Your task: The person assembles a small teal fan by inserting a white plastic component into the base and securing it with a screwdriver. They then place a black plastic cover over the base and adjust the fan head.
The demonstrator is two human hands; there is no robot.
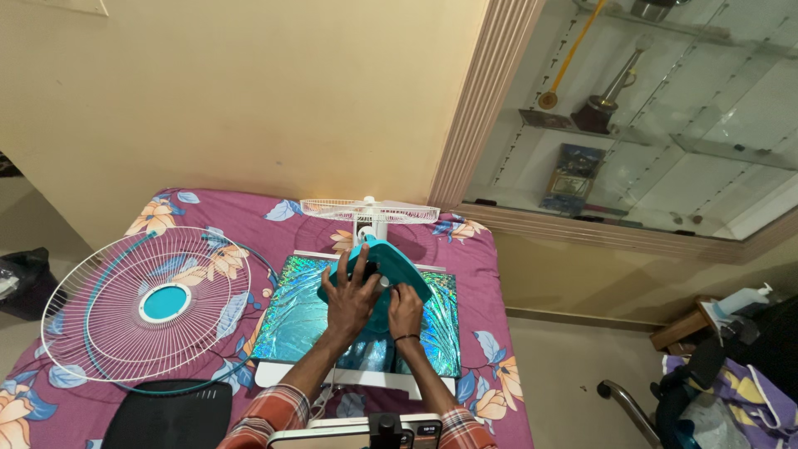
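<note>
Orange-white plaid sleeves rolled above forearms; thin dark band on right wrist (406,337); hands bare.
</note>
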